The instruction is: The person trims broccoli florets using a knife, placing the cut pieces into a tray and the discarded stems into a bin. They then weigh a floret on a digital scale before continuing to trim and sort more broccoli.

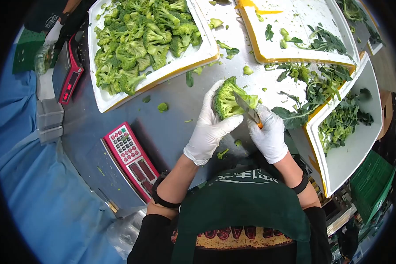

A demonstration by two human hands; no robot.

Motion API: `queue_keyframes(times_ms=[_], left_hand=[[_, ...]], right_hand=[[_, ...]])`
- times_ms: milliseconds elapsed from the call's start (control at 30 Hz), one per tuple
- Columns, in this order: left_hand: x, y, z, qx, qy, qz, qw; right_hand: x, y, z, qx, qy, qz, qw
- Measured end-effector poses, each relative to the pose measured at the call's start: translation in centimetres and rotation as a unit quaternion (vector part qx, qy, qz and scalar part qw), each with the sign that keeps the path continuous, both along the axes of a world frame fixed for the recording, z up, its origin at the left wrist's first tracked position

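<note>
My left hand (210, 125), in a white glove, is wrapped around a broccoli head (226, 99) above the metal table. In my gloved right hand (268, 134) is a knife (247, 108) with an orange handle, its blade lying against the cut side of the broccoli near the stem. Ahead and to the left, a white foam box (156, 78) holds a heap of cut broccoli florets (141, 39). A few small green scraps (163, 107) lie on the table around my hands.
A red scale (132, 158) stands at the near left, another scale (69, 70) farther back. A foam lid (303, 26) with leaves lies at the back right. A foam bin (361, 145) of trimmings is at my right. Another person's gloved hand (53, 34) shows at the upper left.
</note>
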State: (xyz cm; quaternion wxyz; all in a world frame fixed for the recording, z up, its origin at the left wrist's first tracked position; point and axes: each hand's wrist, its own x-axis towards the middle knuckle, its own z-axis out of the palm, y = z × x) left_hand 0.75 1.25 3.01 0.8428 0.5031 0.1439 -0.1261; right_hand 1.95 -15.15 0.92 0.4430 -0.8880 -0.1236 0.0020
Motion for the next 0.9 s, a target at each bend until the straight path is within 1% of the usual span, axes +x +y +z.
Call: queue_keyframes(times_ms=[100,200,300,400,500,600,633,667,700,733,800,867,900], left_hand=[[0.1,-0.1,0.1,-0.030,0.017,0.012,0.999],[-0.1,-0.1,0.0,-0.040,0.029,0.023,0.999],[-0.2,-0.2,0.5,-0.012,0.040,-0.005,0.999],[-0.2,0.1,0.6,-0.012,0.028,-0.035,0.999],[-0.2,0.7,0.5,-0.056,0.040,-0.033,0.997],[0.1,1.9,3.1,-0.035,0.036,-0.097,0.994],[-0.2,1.9,2.7,0.028,-0.033,-0.079,0.996],[-0.1,2.0,2.6,0.050,-0.041,-0.074,0.995],[0.1,2.1,2.4,0.071,-0.047,-0.068,0.994],[0.1,2.2,2.3,0.090,-0.051,-0.068,0.992],[1.0,2.0,1.7,0.120,-0.092,-0.062,0.987],[1.1,1.8,1.6,0.137,-0.124,-0.050,0.982],[1.1,1.8,1.5,0.142,-0.118,-0.043,0.982]], right_hand=[[-0.1,-0.2,0.5,-0.043,0.007,0.019,0.999],[-0.2,-0.3,0.3,-0.074,-0.042,0.031,0.996],[0.1,-0.4,0.5,-0.126,-0.046,0.029,0.991],[0.5,-0.8,0.5,-0.174,-0.060,0.034,0.982],[1.1,-0.8,0.3,-0.156,-0.043,0.001,0.987],[3.2,-4.8,-3.8,-0.179,0.088,-0.128,0.971],[3.7,-5.6,-4.0,-0.164,0.087,-0.146,0.972],[4.0,-6.0,-3.8,-0.151,0.093,-0.159,0.971],[4.7,-7.0,-3.3,0.035,0.218,-0.216,0.951],[4.3,-6.5,-3.3,0.147,0.216,-0.209,0.942],[3.9,-4.4,0.2,0.214,0.341,-0.159,0.901],[3.1,-2.5,2.4,0.285,0.394,-0.095,0.869],[2.7,-1.7,3.1,0.311,0.414,-0.070,0.853]])
